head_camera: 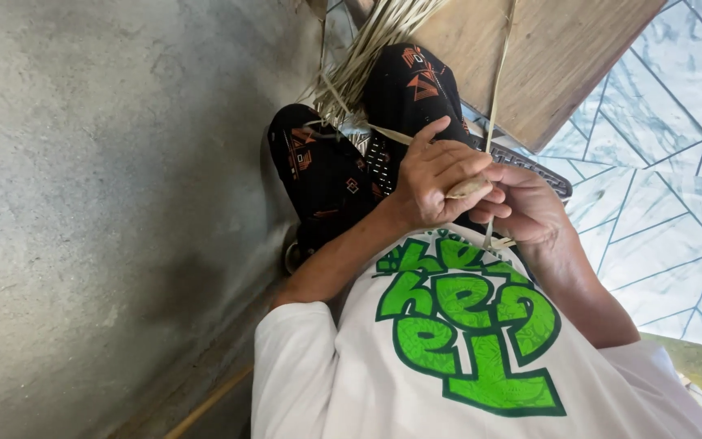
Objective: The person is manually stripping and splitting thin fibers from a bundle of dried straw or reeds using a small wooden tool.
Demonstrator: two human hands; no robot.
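My left hand (432, 175) and my right hand (530, 207) meet over my lap, fingers curled together. Between them sits a small pale, flat piece (469, 189), pinched by the fingers of both hands. A thin dry leaf strip (495, 89) runs from my right hand up past the wooden board. Another flat strip (387, 134) leads from my left hand towards a bundle of dry strips (363, 53) lying over my knees. I wear black patterned trousers (327, 171) and a white shirt with a green print (465, 325).
A rough grey cement wall (99, 203) fills the left side. A wooden board (546, 57) leans at the top right over pale blue patterned floor tiles (668, 179). A dark ribbed object (538, 171) lies under my right hand.
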